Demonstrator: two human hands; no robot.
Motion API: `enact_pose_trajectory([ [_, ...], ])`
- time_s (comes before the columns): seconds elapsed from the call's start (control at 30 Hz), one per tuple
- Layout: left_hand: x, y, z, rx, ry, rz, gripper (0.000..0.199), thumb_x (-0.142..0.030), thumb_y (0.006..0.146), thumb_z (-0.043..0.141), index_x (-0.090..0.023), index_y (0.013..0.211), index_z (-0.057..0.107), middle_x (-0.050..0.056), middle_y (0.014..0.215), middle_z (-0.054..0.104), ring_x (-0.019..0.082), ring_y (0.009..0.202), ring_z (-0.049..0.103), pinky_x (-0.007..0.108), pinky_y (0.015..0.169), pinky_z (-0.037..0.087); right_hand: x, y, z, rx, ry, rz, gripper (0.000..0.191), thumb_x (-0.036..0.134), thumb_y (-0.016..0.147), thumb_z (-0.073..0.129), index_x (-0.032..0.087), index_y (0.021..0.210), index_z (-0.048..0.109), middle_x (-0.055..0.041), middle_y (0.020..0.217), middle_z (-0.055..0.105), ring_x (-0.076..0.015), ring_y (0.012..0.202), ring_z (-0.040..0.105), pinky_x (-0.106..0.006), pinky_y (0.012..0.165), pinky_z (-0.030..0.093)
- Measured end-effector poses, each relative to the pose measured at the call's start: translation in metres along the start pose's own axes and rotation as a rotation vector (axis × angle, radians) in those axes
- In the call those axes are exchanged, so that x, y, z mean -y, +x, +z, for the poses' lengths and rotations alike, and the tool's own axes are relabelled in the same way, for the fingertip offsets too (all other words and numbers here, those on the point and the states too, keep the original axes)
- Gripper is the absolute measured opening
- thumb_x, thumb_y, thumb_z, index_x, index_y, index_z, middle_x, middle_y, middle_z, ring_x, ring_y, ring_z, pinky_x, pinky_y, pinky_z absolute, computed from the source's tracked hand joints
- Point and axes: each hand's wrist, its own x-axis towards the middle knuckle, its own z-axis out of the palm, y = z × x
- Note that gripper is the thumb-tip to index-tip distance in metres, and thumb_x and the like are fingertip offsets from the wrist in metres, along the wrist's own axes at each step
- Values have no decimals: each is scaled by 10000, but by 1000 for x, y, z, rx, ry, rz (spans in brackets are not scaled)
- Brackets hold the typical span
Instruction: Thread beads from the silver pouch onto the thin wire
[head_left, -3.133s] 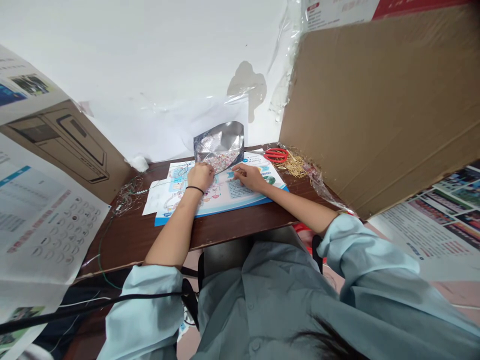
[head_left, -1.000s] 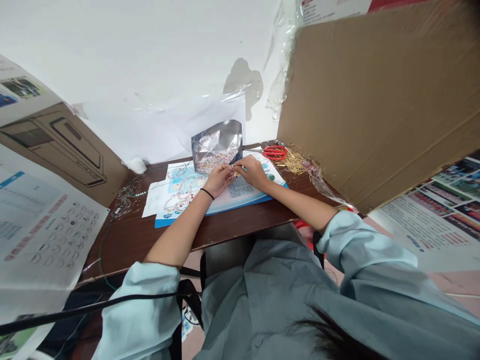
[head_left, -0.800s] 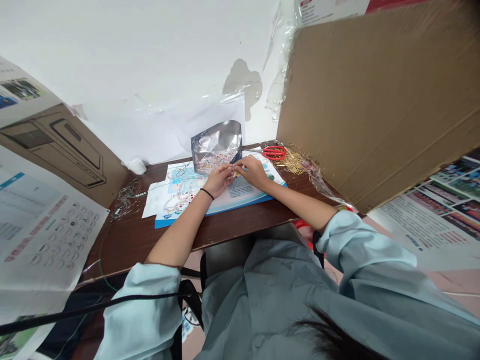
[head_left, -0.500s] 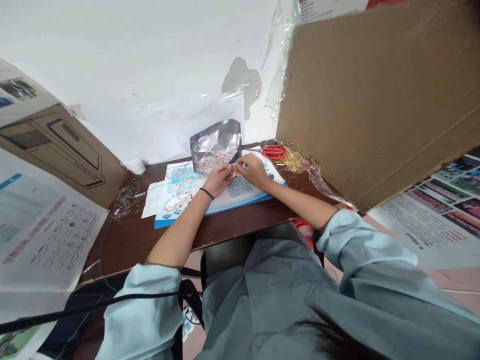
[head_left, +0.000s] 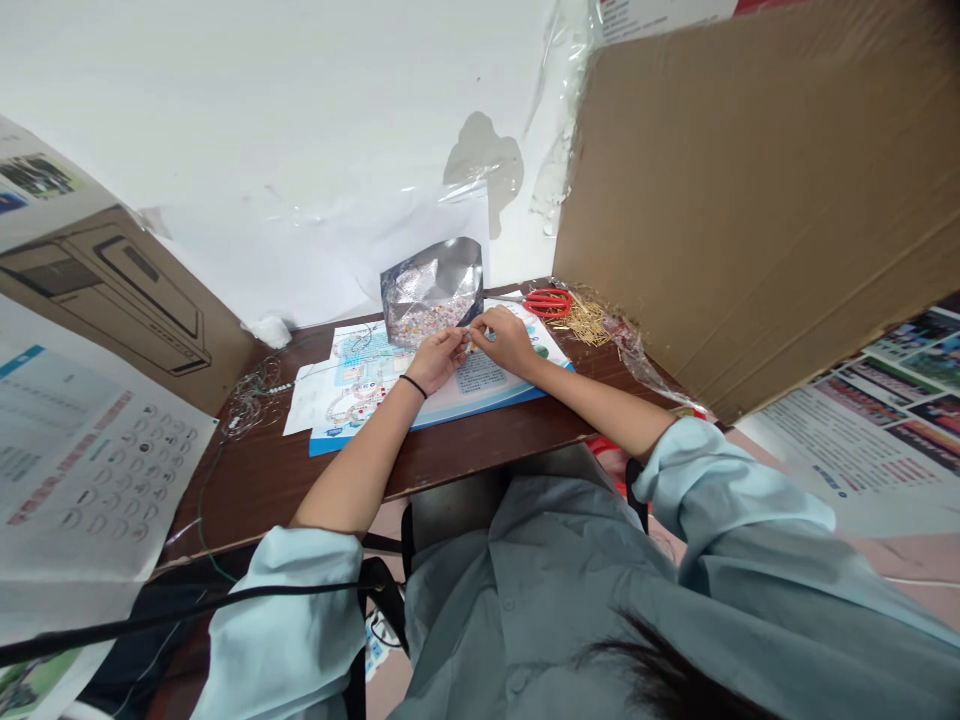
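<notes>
My left hand and my right hand meet fingertip to fingertip over the printed sheets. Both are closed in a pinch; whatever lies between the fingers is too small to make out. Just behind them stands a silver-lined bag, its mouth wide and many small pink, white and yellow beads inside. A dark band circles my left wrist. A thin greenish thread runs across the papers left of my left hand.
Red-handled scissors lie beside a heap of thin golden sticks at the right. Tangled clear thread sits on the table's left. A cardboard panel walls the right side; a cable crosses low at left.
Both hands stay in almost the same place, with only slight finger movement. Nothing else has visibly shifted.
</notes>
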Motion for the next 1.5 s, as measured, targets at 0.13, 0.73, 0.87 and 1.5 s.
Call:
enact_pose_trajectory([
  [0.13, 0, 0, 1, 6, -10, 0, 118, -197, 838, 736, -136, 777, 655, 4, 730, 607, 59, 633, 491, 194, 615, 411, -1, 0, 0, 0, -2, -12, 181, 207, 915, 511, 214, 755, 597, -53, 772, 615, -210, 797, 524, -357, 825, 420],
  [0.73, 2, 2, -1, 23, -4, -2, 145, -216, 813, 767, -129, 775, 657, -5, 713, 605, 53, 626, 497, 195, 613, 402, -3, -1, 2, -14, -47, -40, 165, 184, 906, 537, 217, 758, 602, -46, 772, 629, -206, 791, 535, -340, 802, 412],
  [0.87, 2, 1, 0, 20, 5, 4, 151, -204, 839, 739, -131, 749, 643, -7, 689, 581, 55, 620, 493, 190, 602, 398, -4, -1, 2, 4, -48, -36, 161, 199, 916, 552, 211, 776, 631, -53, 795, 655, -210, 807, 549, -342, 802, 412],
  [1.5, -11, 0, 1, -228, 131, 96, 228, -250, 898, 647, -152, 703, 579, -20, 654, 572, 57, 569, 485, 174, 546, 383, -3, 2, -1, 26, 91, 94, 121, 179, 879, 570, 178, 837, 684, -34, 807, 663, -166, 721, 543, -294, 740, 421],
])
